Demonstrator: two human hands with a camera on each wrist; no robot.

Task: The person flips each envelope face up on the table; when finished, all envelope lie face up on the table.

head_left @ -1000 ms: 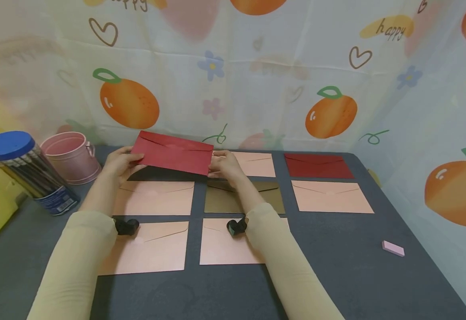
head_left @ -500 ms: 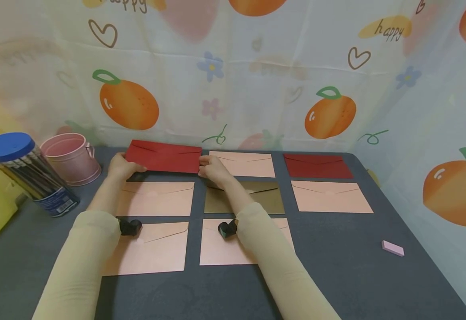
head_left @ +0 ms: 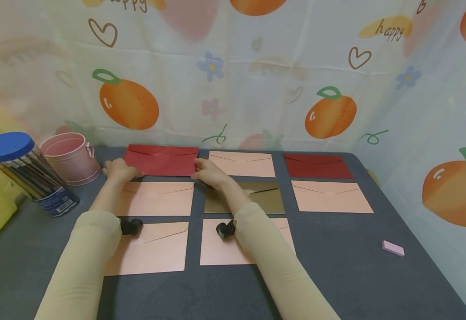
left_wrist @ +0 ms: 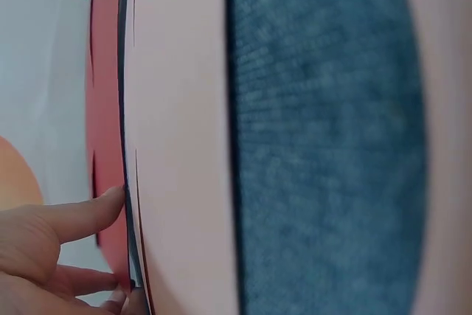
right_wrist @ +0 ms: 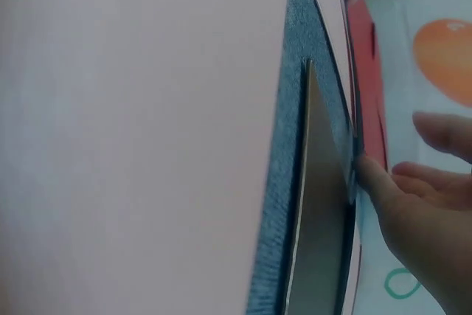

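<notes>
At the back left of the dark table (head_left: 337, 275), a red envelope (head_left: 161, 161) lies flap side up. My left hand (head_left: 118, 170) touches its left end, with the thumb (left_wrist: 103, 208) along the near edge and the other fingers by the side edge. At the opposite end, my right hand (head_left: 210, 173) has its thumb against the near corner; its other fingers look extended and apart in the right wrist view. Pale pink envelopes (head_left: 157, 198) and an olive-gold envelope (head_left: 263, 195) lie in rows nearer to me, partly covered by my forearms.
Another red envelope (head_left: 317, 166) lies at the back right, above a pale pink envelope (head_left: 333, 196). A blue-lidded jar of pencils (head_left: 37, 173) and a pink bucket (head_left: 70, 158) stand left. A small pink block (head_left: 393, 248) lies far right. A fruit-patterned curtain (head_left: 233, 80) hangs behind.
The red envelope, held up and tilted a second ago, has come down and left onto the table, level with the back row. Both hands moved with it, and their fingers have loosened.
</notes>
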